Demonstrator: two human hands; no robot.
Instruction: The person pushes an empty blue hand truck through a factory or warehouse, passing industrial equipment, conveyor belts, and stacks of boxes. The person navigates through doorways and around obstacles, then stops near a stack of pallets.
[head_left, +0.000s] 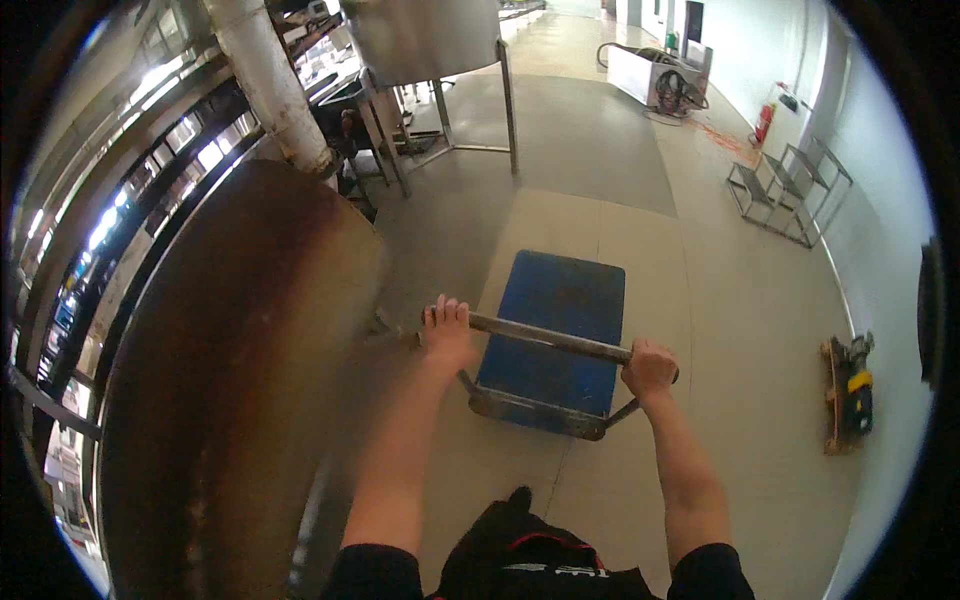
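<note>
With the blue cart (550, 372) at twelve o'clock, apparently being steered, the right hand (651, 368) grasps its bar (550, 337), the left hand (446, 335) lies on it, curl unclear, and the next push calls for clearing the brown panel (250, 350) at ten o'clock.

I am seeing a beige floor (770, 390) running up the frame, a grey patch (590, 140) covering its upper middle. A pale wall (885, 220) is lining the right side, metal steps (780, 180) standing beside it at upper right. Left of top centre, a steel tank (425, 42) is standing on legs; light (102, 228) is gleaming through framework (190, 100) at far left.
</note>
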